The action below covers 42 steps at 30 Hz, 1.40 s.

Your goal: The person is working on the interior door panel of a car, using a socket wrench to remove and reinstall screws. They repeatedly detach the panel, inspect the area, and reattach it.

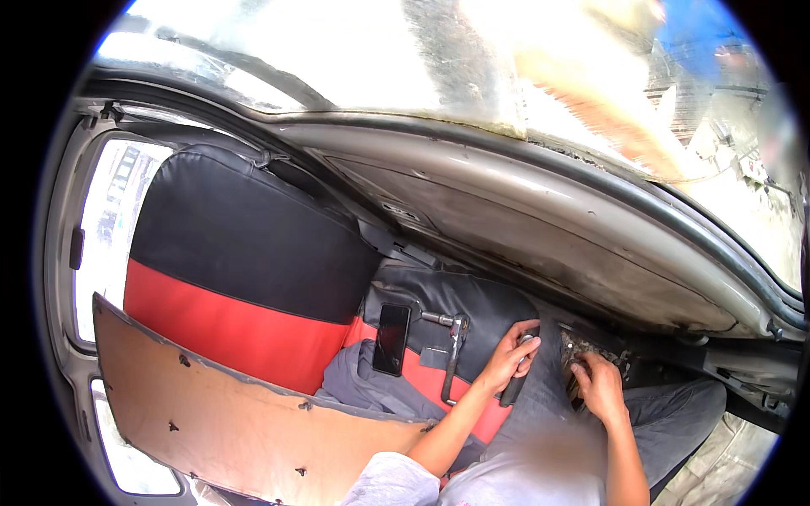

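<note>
My left hand (515, 358) grips a black-handled tool (511, 390) with a silver part at my thumb, over the black-and-red seat cushion (485, 304). My right hand (599, 388) reaches into a dirty recess (613, 354) beside the seat, fingers curled near small metal parts; what they hold, if anything, is hidden. On the seat lie a black phone (391, 337), a ratchet-type wrench with attachments (456, 350) and a small dark flat item (434, 357), with a grey cloth (350, 375) under the phone's lower end.
A brown trim panel (236, 422) with clips leans across the left foreground. The black-and-red seat back (232, 236) stands at the left by a window. A metal body edge (523, 194) runs above, below a bright window. My bent leg (683, 413) is at the right.
</note>
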### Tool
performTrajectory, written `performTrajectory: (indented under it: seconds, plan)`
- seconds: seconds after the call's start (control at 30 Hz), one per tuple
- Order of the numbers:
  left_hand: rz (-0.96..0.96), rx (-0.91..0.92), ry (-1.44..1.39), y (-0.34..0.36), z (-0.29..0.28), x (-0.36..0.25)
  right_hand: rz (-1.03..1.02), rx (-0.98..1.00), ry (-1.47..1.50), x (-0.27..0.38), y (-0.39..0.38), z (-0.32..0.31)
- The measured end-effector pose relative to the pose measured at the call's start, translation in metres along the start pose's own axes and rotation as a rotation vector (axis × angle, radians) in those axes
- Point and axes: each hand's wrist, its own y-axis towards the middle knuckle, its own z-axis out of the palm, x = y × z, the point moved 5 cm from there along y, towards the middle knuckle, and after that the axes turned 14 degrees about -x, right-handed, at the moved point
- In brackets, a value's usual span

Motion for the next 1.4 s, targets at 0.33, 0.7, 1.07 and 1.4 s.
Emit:
performTrajectory:
  seconds: [0.33, 0.7, 1.07, 1.4]
  plan:
    - [-0.001, 0.005, 0.003, 0.0, 0.0, 0.0, 0.033, -0.019, -0.01, -0.005, 0.003, -0.007]
    - [-0.008, 0.008, -0.01, 0.001, -0.002, 0.001, 0.029, -0.016, -0.011, -0.003, 0.002, -0.005]
    - [-0.016, 0.017, -0.003, 0.003, -0.002, 0.003, 0.07, 0.009, -0.024, -0.006, 0.003, -0.003]
    - [-0.007, 0.02, 0.0, 0.003, -0.003, 0.004, 0.095, 0.021, -0.025, -0.008, 0.002, -0.002]
